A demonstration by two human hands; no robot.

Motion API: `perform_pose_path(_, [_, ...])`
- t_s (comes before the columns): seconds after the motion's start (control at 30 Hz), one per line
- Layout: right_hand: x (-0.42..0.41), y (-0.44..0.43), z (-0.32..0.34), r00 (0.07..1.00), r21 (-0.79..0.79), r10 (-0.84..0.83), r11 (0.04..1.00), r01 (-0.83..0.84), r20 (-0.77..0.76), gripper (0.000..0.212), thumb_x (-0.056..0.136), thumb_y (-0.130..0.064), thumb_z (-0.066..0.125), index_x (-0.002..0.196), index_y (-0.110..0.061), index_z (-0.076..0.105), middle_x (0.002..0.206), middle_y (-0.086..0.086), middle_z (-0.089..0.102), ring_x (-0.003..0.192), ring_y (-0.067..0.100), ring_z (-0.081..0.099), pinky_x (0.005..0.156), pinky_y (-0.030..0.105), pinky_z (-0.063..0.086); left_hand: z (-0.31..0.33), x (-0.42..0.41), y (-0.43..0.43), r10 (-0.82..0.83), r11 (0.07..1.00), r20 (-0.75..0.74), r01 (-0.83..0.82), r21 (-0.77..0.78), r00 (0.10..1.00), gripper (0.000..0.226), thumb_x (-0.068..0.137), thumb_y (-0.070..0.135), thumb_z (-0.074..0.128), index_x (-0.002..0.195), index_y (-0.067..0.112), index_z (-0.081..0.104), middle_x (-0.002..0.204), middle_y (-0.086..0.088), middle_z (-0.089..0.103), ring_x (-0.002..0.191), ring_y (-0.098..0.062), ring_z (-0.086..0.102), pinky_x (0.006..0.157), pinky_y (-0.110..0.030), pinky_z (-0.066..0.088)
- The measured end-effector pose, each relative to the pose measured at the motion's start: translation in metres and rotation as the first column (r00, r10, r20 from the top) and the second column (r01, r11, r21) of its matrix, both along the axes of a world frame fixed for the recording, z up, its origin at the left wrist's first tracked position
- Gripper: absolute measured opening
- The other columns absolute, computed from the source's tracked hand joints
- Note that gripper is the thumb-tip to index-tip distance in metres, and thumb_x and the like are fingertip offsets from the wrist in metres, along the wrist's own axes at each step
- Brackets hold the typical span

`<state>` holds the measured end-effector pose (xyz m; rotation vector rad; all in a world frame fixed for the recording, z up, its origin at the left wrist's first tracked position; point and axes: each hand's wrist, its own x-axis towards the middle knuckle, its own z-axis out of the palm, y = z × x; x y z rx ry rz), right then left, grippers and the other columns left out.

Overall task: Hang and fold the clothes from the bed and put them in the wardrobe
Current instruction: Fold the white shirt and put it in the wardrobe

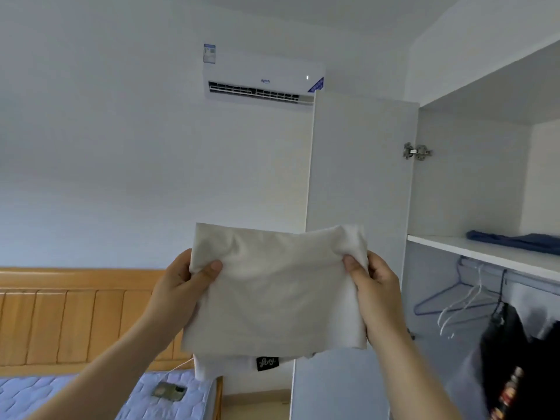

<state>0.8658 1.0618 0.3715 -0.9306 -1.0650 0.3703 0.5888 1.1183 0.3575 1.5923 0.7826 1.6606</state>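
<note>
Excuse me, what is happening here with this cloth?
A person holds a folded cream garment up before the open wardrobe, with the left hand and right hand each pinching one side. A blue garment lies on the shelf. A black one hangs below, beside bare hangers.

Two hands (178, 286) (375, 286), one beige garment (272, 292), one blue garment (521, 239), one black garment (503, 344), one air conditioner (260, 77).

soft even daylight – dim, bluish cast | wide-angle bending at edges | slight blur
</note>
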Motion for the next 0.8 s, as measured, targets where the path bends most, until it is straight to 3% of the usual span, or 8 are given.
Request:
perform_pose_path(0.17, [0.037,0.022,0.015,0.984,0.010,-0.178,0.984,0.178,0.019,0.009,0.092,-0.019,0.063,0.083,-0.016,0.065,0.072,0.005,0.066,0.063,0.012,0.058,0.058,0.027,0.044,0.012,0.051,0.071,-0.182,0.983,-0.001,0.182,0.009,0.983,0.034,0.067,0.054,0.070,0.092,0.030,0.068,0.090,-0.001,0.074,0.081,-0.023,0.071,0.069,-0.038,0.055])
perform_pose_path(0.37, [0.094,0.020,0.024,0.933,0.012,-0.359,0.933,0.359,0.024,0.006,0.093,-0.021,0.063,0.091,-0.025,0.069,0.076,-0.008,0.072,0.064,0.004,0.064,0.053,0.014,0.048,0.010,0.136,0.125,-0.410,0.912,0.019,0.410,0.004,0.912,0.039,0.063,0.059,0.070,0.092,0.032,0.069,0.094,0.000,0.074,0.085,-0.019,0.071,0.072,-0.038,0.055])
perform_pose_path(0.53, [0.150,0.014,0.030,0.862,0.028,-0.504,0.864,0.503,0.048,0.010,0.093,-0.021,0.063,0.094,-0.029,0.070,0.081,-0.013,0.073,0.069,0.002,0.065,0.057,0.016,0.049,0.006,0.220,0.147,-0.543,0.840,0.047,0.543,0.004,0.839,0.023,0.073,0.047,0.069,0.093,0.035,0.069,0.095,0.004,0.075,0.084,-0.015,0.072,0.060,-0.021,0.054])
perform_pose_path(0.7, [0.211,0.011,0.039,0.807,0.069,-0.587,0.810,0.583,0.064,0.010,0.093,-0.018,0.064,0.096,-0.024,0.071,0.084,-0.008,0.074,0.074,0.008,0.066,0.067,0.027,0.053,0.014,0.298,0.163,-0.635,0.773,0.042,0.634,0.025,0.772,0.031,0.070,0.052,0.070,0.098,0.038,0.068,0.101,0.005,0.074,0.088,-0.015,0.072,0.069,-0.030,0.055])
perform_pose_path(0.8, [0.247,0.010,0.042,0.762,0.103,-0.640,0.768,0.632,0.094,0.007,0.092,-0.017,0.064,0.092,-0.020,0.070,0.078,-0.010,0.072,0.069,0.006,0.063,0.065,0.027,0.049,0.021,0.343,0.176,-0.682,0.731,0.035,0.681,0.037,0.731,0.040,0.064,0.058,0.071,0.098,0.037,0.069,0.102,0.003,0.074,0.090,-0.020,0.072,0.075,-0.041,0.056])
